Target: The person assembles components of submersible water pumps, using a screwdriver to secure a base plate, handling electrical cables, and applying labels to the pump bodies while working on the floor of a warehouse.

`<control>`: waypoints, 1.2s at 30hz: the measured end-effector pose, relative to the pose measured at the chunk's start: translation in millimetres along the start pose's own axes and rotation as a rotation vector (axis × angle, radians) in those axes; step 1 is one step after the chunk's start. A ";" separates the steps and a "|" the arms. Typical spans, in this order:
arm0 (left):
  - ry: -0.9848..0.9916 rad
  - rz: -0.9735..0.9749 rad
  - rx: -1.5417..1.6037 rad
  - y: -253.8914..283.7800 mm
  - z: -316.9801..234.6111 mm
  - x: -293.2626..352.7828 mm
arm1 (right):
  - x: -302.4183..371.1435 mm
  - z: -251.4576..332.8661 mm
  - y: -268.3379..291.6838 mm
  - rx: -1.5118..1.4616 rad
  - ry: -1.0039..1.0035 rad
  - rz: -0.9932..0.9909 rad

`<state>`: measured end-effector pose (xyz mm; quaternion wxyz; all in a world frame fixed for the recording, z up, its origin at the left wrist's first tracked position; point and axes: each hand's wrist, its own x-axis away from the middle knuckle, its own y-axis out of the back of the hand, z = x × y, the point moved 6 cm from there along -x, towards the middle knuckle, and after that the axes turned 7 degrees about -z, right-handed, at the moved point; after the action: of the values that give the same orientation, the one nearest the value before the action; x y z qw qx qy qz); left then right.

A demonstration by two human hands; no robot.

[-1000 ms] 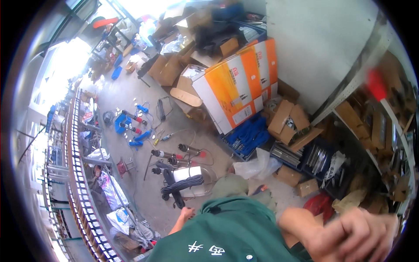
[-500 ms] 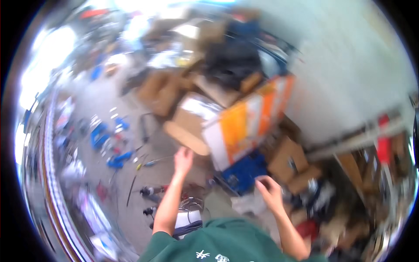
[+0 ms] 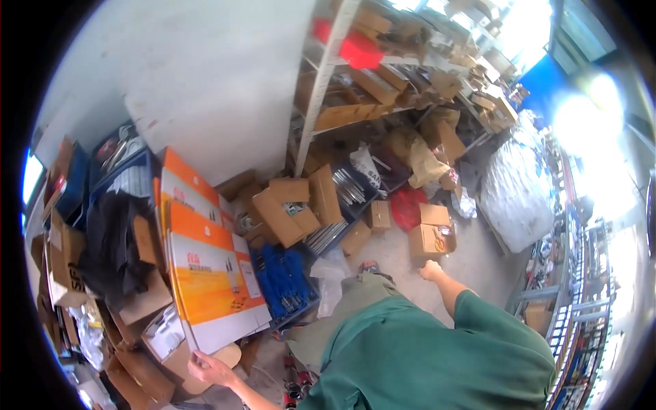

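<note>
My left hand (image 3: 208, 370) is at the lower left, its fingers loosely bent and apart, with nothing seen in them. It is close to the bottom corner of several flat orange-and-white printed cardboard sheets (image 3: 217, 280) that lean upright. Whether it touches them I cannot tell. A tan cardboard piece with a rounded end (image 3: 229, 357) lies beside that hand. My right hand (image 3: 430, 270) hangs at the right with its fingers curled in, and nothing shows in it. An open small cardboard box (image 3: 429, 240) on the floor appears just beyond it.
A blue crate (image 3: 295, 304) of blue parts stands beside the sheets, next to a clear plastic bag (image 3: 333, 280). Open cartons (image 3: 285, 212) and a tray of metal tubes (image 3: 328, 236) lie behind. Shelving (image 3: 318, 96) holds boxes. A large wrapped white bundle (image 3: 517, 198) stands at the right.
My view has turned far to the right, bringing the shelving and wrapped bundle into sight. The printed sheets now appear at the left. My right hand has gone from partly spread to curled.
</note>
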<state>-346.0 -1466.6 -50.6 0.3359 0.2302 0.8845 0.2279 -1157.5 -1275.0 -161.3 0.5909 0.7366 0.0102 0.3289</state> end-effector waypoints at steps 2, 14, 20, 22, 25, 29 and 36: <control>-0.158 -0.048 -0.042 -2.9 -21.0 25.6 | -26.7 7.5 -15.8 -0.278 -0.012 0.055; 0.063 1.171 -0.085 -196.4 -160.7 399.7 | -284.8 -127.0 32.8 -0.588 0.349 0.074; 0.238 1.444 -0.328 -192.3 -230.7 491.2 | -324.1 -343.9 -14.2 -1.143 -0.377 0.137; 0.288 1.301 -0.271 -205.1 -256.6 507.1 | -328.9 -418.2 -62.3 -1.084 -0.504 0.130; 0.455 1.204 -0.112 -222.8 -277.8 505.1 | -333.7 -462.3 -118.8 -0.921 -0.499 0.238; 0.398 1.083 -0.078 -187.9 -318.7 509.4 | -317.5 -409.7 -137.4 -0.513 0.015 0.496; 0.231 1.079 -0.283 -97.0 -298.3 578.3 | -326.8 -312.5 -63.6 -0.640 0.166 0.682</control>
<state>-965.6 -1293.5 -187.7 0.1006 0.5758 0.6333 0.5072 -1544.9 -1117.9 -344.8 0.6437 0.4501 -0.2866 0.5486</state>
